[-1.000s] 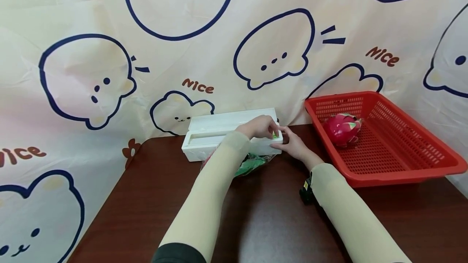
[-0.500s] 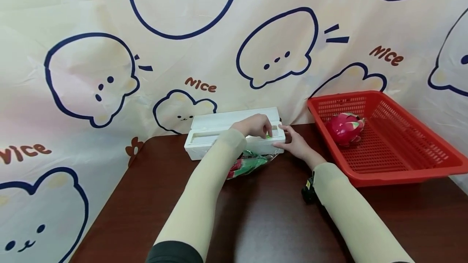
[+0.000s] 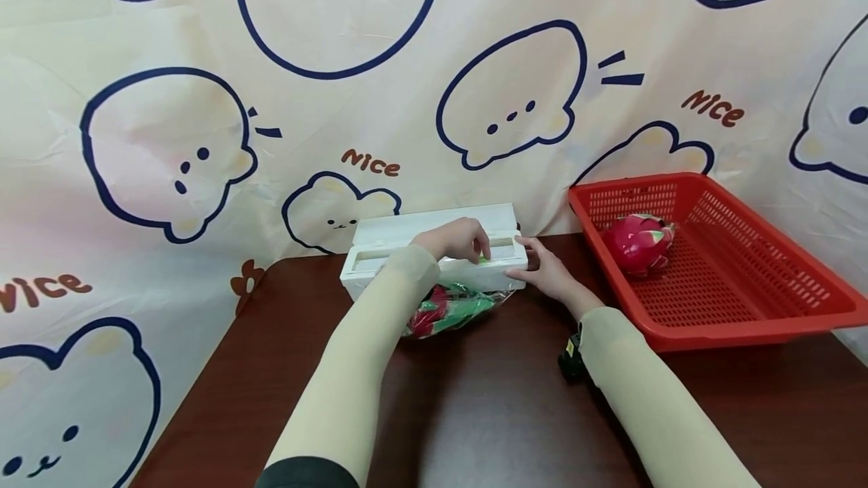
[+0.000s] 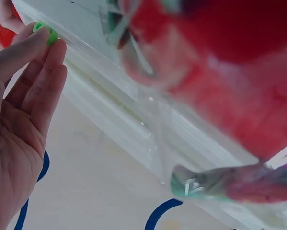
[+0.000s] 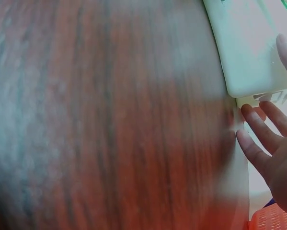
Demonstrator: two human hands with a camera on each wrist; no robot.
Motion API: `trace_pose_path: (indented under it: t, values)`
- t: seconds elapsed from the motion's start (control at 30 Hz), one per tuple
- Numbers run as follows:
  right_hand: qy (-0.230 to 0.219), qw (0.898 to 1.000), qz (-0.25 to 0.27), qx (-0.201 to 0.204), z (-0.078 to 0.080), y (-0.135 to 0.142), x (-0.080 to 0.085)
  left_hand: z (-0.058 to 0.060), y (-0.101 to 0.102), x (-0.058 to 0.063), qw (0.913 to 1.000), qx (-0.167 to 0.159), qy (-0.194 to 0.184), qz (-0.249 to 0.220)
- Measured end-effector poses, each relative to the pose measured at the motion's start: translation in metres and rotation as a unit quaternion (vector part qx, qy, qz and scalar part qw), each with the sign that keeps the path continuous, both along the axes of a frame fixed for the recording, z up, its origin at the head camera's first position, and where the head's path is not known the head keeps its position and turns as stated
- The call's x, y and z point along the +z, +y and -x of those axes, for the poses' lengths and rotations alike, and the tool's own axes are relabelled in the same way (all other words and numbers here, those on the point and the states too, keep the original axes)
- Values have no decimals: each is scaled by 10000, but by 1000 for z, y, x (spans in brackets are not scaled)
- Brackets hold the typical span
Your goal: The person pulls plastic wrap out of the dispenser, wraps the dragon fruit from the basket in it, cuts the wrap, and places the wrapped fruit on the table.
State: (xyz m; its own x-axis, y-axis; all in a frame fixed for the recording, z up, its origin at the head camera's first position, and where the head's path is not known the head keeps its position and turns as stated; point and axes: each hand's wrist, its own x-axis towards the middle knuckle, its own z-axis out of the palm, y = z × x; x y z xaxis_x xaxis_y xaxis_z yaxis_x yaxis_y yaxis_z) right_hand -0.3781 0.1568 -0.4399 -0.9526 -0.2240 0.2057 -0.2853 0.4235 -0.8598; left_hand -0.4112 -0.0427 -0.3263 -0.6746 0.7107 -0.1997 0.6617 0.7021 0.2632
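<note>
A long white cling film box [image 3: 491, 276] stands by the back wall with its lid [image 3: 437, 221] raised. On its front edge, my left hand [image 3: 450, 238] pinches a small green slide cutter [image 4: 52, 37] between thumb and fingertips. My right hand [image 3: 552, 275] rests at the box's right end, the thumb on the front face and the straight fingers [image 5: 263, 132] against the end. A red and green dragon fruit [image 3: 444, 311] in clear film lies before the box, partly hidden by the left forearm. In the left wrist view, film stretches between fruit and box.
A red plastic basket [image 3: 732, 333] stands at the right of the dark wooden table [image 3: 502, 413], with another dragon fruit [image 3: 637, 243] inside. A printed curtain [image 3: 325, 119] hangs right behind the box. A black wrist camera [image 3: 572, 360] sits under the right sleeve.
My left hand has slid leftward along the box edge with the green slide cutter. More of the wrapped dragon fruit shows beside the forearm. The right hand stays at the box end.
</note>
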Motion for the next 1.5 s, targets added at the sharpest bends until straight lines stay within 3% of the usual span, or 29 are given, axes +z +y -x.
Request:
trace_pose_path:
  t: [0.3, 0.5, 0.7, 1.2, 1.5]
  values:
    - [-81, 9999, 0, 89, -3, -9, 4, 1, -20, -4, 9999, -76, 124, -34]
    - [-71, 9998, 181, 50, 2, -1, 5, 3, -45, 4, 9997, 224, -35, -35]
    - [-80, 9998, 148, 73, -1, 1, 0, 0, -70, -1, 9987, 441, -125, -201]
    - [-61, 9998, -167, 7, -2, 3, 3, -8, -85, -4, 9988, 43, 354, -323]
    - [-190, 9996, -168, 96, -1, 0, 6, -9, -103, -3, 9984, -1, 383, -411]
